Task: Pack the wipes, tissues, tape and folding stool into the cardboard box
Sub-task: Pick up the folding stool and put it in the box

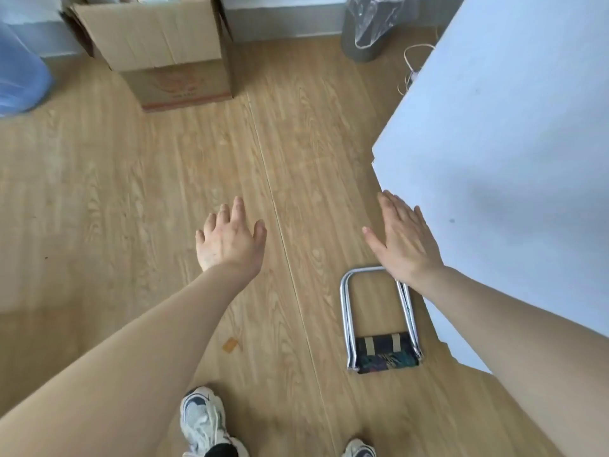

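The folding stool (379,319), chrome tube frame with a dark patterned fabric seat, lies folded flat on the wooden floor beside a white table. My right hand (400,240) hovers just above its far end, fingers spread, holding nothing. My left hand (230,240) is held out over the bare floor in the middle, also empty with fingers apart. The cardboard box (158,44) stands open at the far left against the wall, with some items showing at its top edge. Wipes, tissues and tape cannot be made out.
A white table (514,143) fills the right side. A grey bin (365,31) with a clear liner stands at the back, with cables on the floor beside it. A blue translucent thing (19,74) sits far left. My shoes (204,423) are at the bottom.
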